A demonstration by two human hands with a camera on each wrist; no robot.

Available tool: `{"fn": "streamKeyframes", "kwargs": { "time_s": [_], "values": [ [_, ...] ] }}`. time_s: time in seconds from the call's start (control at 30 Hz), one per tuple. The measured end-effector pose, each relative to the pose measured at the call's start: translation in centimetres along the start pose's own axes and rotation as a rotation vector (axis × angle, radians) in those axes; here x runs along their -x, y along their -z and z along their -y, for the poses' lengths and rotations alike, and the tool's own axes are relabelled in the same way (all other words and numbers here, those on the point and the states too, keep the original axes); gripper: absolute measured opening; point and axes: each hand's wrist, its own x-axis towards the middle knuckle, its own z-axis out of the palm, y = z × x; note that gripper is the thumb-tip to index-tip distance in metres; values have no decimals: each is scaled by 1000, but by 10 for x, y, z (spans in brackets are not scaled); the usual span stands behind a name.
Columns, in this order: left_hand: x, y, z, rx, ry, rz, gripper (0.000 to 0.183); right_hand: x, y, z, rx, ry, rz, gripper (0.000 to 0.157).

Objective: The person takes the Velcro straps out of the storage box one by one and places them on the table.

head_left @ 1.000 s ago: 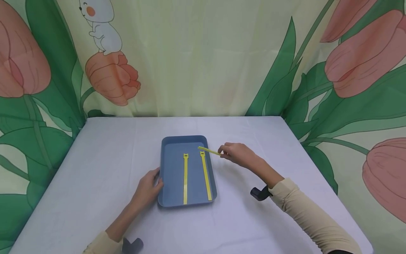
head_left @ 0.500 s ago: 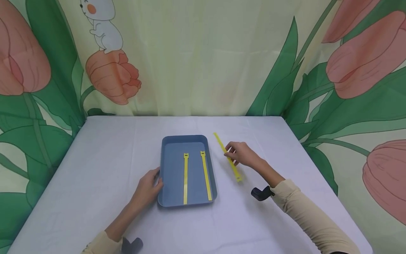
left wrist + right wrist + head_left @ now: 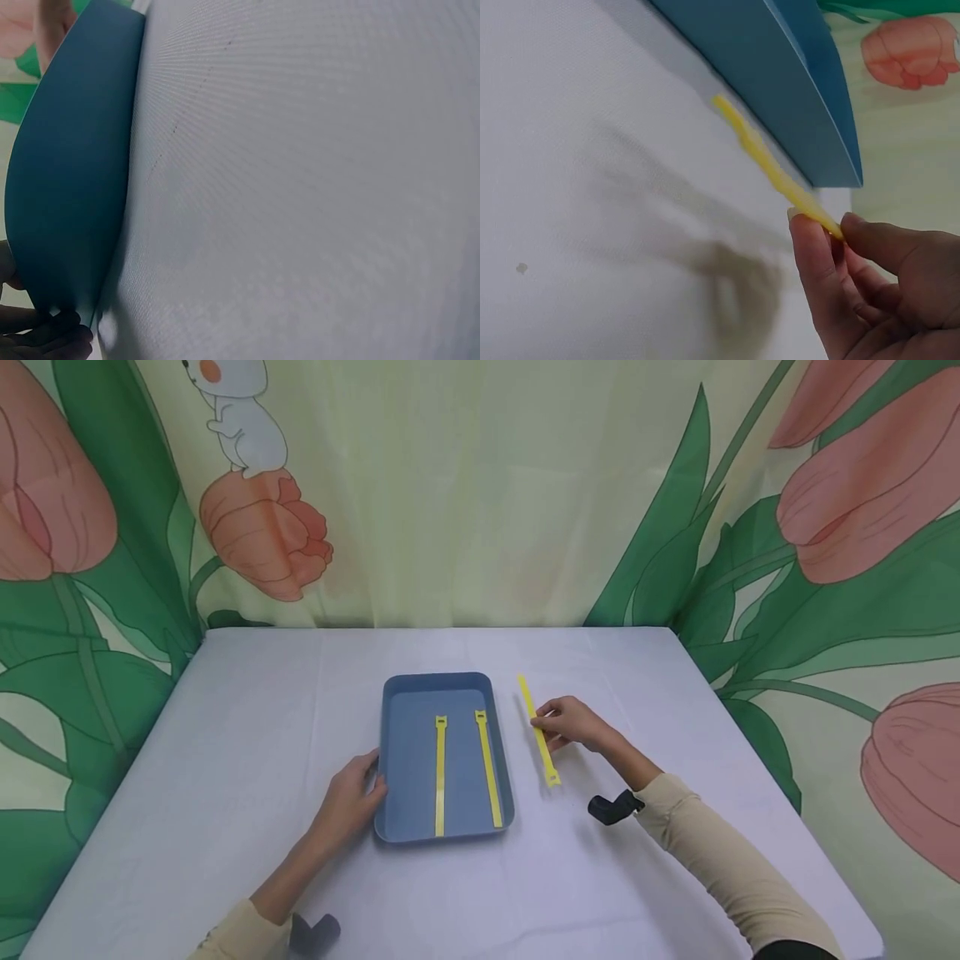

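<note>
A blue-grey rectangular tray [image 3: 408, 760] rests on the white-covered table. Inside it lie two yellow hook-and-loop cable ties, a middle one [image 3: 440, 781] and a right one [image 3: 489, 768], slotted heads toward the far end. My left hand [image 3: 347, 797] holds the tray's left edge; in the left wrist view its fingers [image 3: 56, 337] grip the tray's corner. Right of the tray, my right hand [image 3: 576, 727] pinches a third yellow cable tie [image 3: 542, 747] between thumb and fingers, slotted head toward me. In the right wrist view this tie [image 3: 761, 157] extends beside the tray's outer wall.
White cloth [image 3: 637, 693] covers the table around the tray. Behind the table hangs a curtain [image 3: 465, 493] printed with tulips. A black wrist-worn piece [image 3: 615, 808] sticks out below the right sleeve, and another [image 3: 315, 935] below the left.
The held cable tie has swung from pointing left over the tray to lying lengthwise beside it, slotted head toward me. My right hand has moved slightly right; my left hand stays at the tray.
</note>
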Motion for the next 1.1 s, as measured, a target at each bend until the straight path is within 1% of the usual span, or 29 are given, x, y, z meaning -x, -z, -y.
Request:
{"fn": "streamKeyframes", "kwargs": {
  "time_s": [0.17, 0.33, 0.57, 0.73, 0.93, 1.1],
  "values": [
    [-2, -1, 0, 7, -7, -9, 49, -4, -4, -3, 0, -52, -28, 31],
    [-2, -1, 0, 5, 8, 3, 49, -7, -8, -4, 27, -86, -56, 30],
    [-1, -2, 1, 8, 16, 3, 49, -10, -14, -7, 75, -86, -58, 27],
    [-1, -2, 2, 10, -2, -9, 49, -15, -16, -8, 111, -79, -70, 24],
    [-1, -2, 3, 8, -29, -23, 48, -18, -19, -7, 108, -51, -82, 23],
    [-2, -3, 3, 7, -23, -12, 49, -19, -22, -6, 98, -61, -102, 19]
  ]
}}
